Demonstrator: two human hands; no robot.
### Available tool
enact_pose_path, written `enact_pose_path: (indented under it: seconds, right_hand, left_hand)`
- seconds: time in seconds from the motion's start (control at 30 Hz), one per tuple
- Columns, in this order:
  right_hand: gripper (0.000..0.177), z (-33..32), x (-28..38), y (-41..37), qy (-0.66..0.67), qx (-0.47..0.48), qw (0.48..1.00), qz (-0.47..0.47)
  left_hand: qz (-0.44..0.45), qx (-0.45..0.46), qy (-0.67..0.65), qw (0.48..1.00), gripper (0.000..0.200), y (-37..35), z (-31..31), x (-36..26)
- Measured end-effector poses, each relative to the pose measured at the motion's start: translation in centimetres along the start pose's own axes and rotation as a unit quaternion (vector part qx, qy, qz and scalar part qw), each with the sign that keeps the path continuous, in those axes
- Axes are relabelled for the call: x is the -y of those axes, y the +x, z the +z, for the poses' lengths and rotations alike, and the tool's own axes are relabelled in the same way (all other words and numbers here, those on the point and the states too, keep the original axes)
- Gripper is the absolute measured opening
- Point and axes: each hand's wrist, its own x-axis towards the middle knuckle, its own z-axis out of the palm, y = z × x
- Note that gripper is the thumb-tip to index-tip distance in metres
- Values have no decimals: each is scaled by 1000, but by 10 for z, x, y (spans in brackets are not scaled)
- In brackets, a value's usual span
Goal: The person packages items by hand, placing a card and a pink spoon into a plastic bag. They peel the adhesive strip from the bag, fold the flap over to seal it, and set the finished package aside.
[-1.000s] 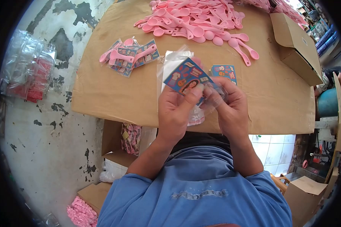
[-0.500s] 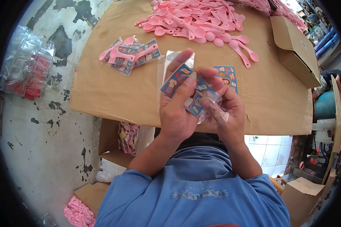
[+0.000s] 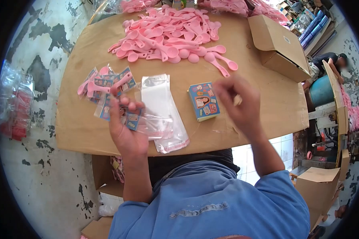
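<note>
My left hand [image 3: 129, 137] is closed on a clear plastic bag [image 3: 157, 125] with a blue printed card [image 3: 132, 121] inside, over the table's left side. Close behind it lie bagged cards with pink measuring spoons [image 3: 97, 88] on them. A stack of flat clear bags [image 3: 163, 107] rests to the right of that hand. Raised just right of the blue card stack [image 3: 203, 101], my right hand [image 3: 243, 105] is blurred, its fingers seemingly curled. Beyond it, two pink spoons [image 3: 219, 63] stick out from the large spoon pile [image 3: 167, 36].
An open cardboard box [image 3: 279, 46] sits at the table's [image 3: 91, 135] right edge. Plastic-wrapped pink goods line the back. Left, clear and red bags [image 3: 18, 107] hang by the peeling wall. Another person [image 3: 331, 63] is at the far right beside a teal drum [image 3: 322, 92].
My hands have parted: the left took the bagged card leftward, and the right moved away, up and to the right. The bag stack and card stack are now uncovered. The view has shifted.
</note>
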Motion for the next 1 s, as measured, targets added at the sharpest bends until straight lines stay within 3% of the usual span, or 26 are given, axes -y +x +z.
enact_pose_path:
  seconds: [0.13,0.23,0.43,0.57,0.7,0.8,1.0]
  right_hand:
    - [26,-23,-56,34,-206,53,975,67]
    - [32,-12,-79,31,-272,37,961,38]
    - [28,-19,-93,35,-297,1,950,94]
    - [19,-46,-61,21,12,-6,981,195]
    - [22,-44,-29,-6,292,54,924,240]
    - [23,-32,-11,-5,338,122,902,239]
    - [25,-3,-2,7,426,127,871,210]
  left_hand:
    - [12,-3,17,1000,39,1,4,-4]
    - [21,-17,45,999,41,7,15,1]
    - [61,-13,91,994,43,42,39,5]
    - [95,-16,96,991,42,60,58,9]
    - [95,15,67,993,44,72,60,23]
    - [71,38,87,993,44,72,67,41]
    - [-19,53,124,991,49,55,78,67]
